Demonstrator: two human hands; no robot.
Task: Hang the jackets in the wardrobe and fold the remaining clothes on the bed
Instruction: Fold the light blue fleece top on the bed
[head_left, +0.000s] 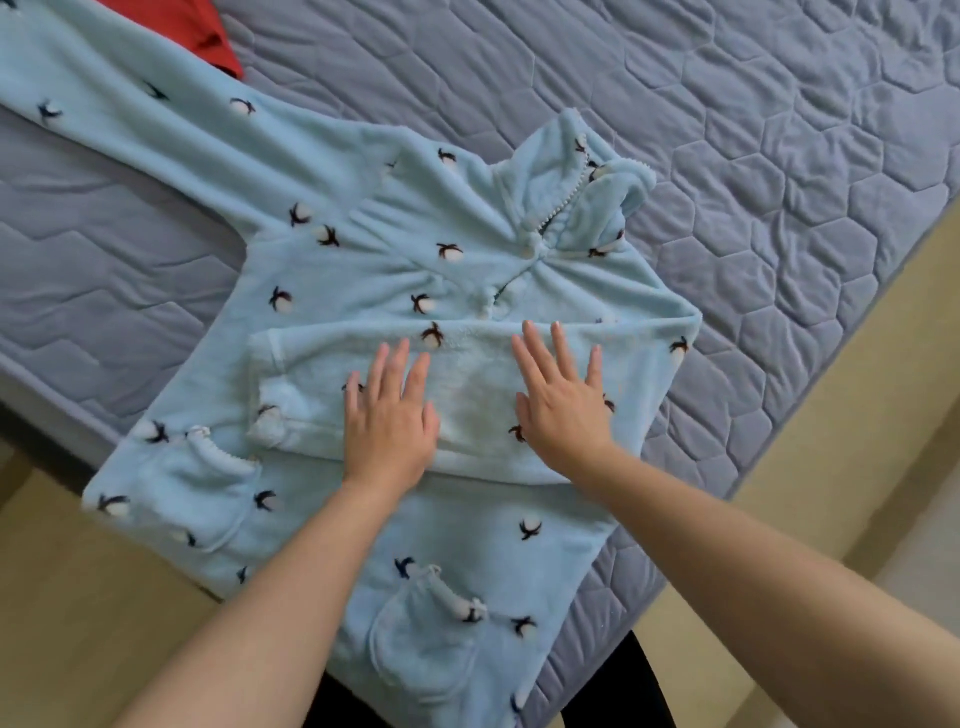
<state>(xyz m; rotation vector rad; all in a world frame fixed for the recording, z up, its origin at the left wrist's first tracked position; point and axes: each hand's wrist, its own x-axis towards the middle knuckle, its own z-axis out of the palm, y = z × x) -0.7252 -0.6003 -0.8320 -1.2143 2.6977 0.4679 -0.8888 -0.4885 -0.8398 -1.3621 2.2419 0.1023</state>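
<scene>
Pale blue fleece top (363, 270), dotted with small dark-and-white motifs, lies spread front-up on the grey-blue quilted bed (779, 156), filling the middle of the frame with its hem hanging over the bed's near edge at the bottom. One sleeve, the folded sleeve (467, 374), is laid across the chest from the right side. Both palms press flat on it: the left hand (389, 421) at centre and the right hand (563, 410) just beside it, apart from each other. The fingers (418, 374) of both are straight and slightly spread, gripping nothing. The other sleeve (130, 93) stretches out to the upper left of the frame, where a red garment (208, 31) lies against it. Two patch pockets (218, 493) show on the lower half. Beige floor (78, 597) shows at lower left.
</scene>
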